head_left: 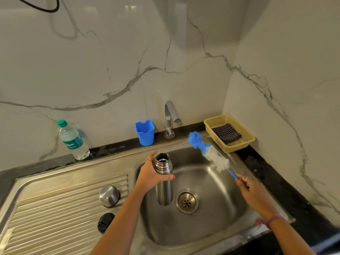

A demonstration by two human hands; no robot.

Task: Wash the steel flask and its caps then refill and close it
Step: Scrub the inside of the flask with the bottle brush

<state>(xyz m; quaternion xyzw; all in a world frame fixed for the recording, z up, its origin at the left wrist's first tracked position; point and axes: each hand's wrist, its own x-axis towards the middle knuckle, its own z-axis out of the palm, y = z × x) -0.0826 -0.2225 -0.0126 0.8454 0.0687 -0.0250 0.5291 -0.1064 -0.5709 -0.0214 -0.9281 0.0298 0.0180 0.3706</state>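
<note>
- Your left hand (pixel 150 173) grips the open steel flask (pixel 163 181) upright over the sink (pixel 211 227)
- Your right hand (pixel 252 190) pinches the bottle brush (pixel 209 153) handle; bristles right of the flask, apart

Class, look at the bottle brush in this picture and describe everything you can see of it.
The bottle brush has a fluffy head, blue at the tip and white nearer the handle, on a thin blue handle that looks like plastic. The right hand grips the handle's lower end, holding the brush tilted, its head pointing up and to the left above the sink's right rim, near the yellow basket. The brush is outside the open steel flask, which the left hand holds over the basin.
</note>
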